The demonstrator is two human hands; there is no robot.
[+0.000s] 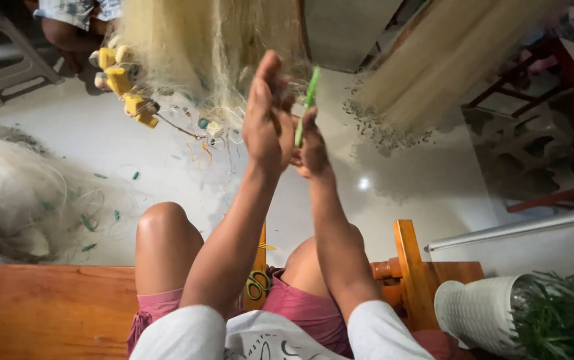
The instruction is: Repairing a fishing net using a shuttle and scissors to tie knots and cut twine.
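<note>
My left hand (268, 117) is raised in front of me, fingers together, pinching fine pale fishing net (200, 47) that hangs from above. My right hand (312, 145) sits just beside it, gripping a thin green netting needle (306, 103) that points upward. The two hands nearly touch. Yellow floats (125, 83) are strung along the net's edge to the left of my hands. Thin line between the hands is too fine to make out.
A heap of pale net (27, 193) lies on the white floor at left. Another net bundle (433, 60) hangs at right. A wooden bench (47, 307) is under me, scissors (257, 283) between my knees. A white planter (480, 310) stands lower right; another person sits at top left.
</note>
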